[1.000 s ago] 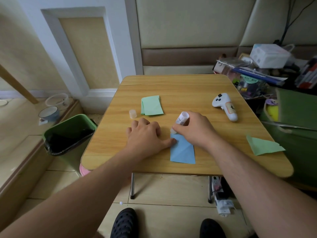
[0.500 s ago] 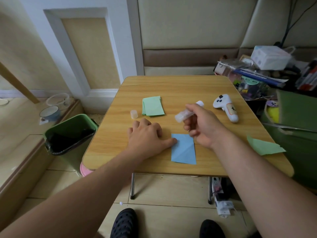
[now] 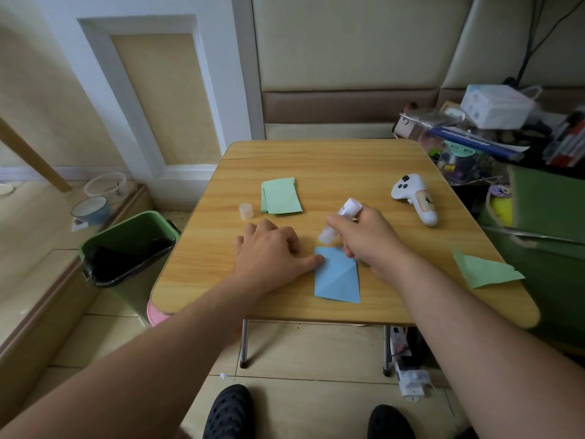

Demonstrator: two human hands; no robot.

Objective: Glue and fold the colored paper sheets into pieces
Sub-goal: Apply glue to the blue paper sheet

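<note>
Pinning a folded blue paper sheet [image 3: 338, 275] to the wooden table [image 3: 316, 163] with the outstretched thumb, the left hand [image 3: 269, 251] lies loosely curled, holding nothing, at the sheet's 9 o'clock edge. The right hand [image 3: 367, 239] grips a white glue stick [image 3: 340, 221], its blurred tip angled down toward the sheet's far corner at 12 o'clock. The sheet lies near the table's front edge; a stack of green sheets [image 3: 280, 196] waits at 11 o'clock from it, beside a small clear cap [image 3: 246, 211]. Another folded green piece [image 3: 484, 272] rests at 3 o'clock. The paper looks light, thin and easily creased, likely to slide unless held flat; an edge or corner seems the place to grasp it.
</note>
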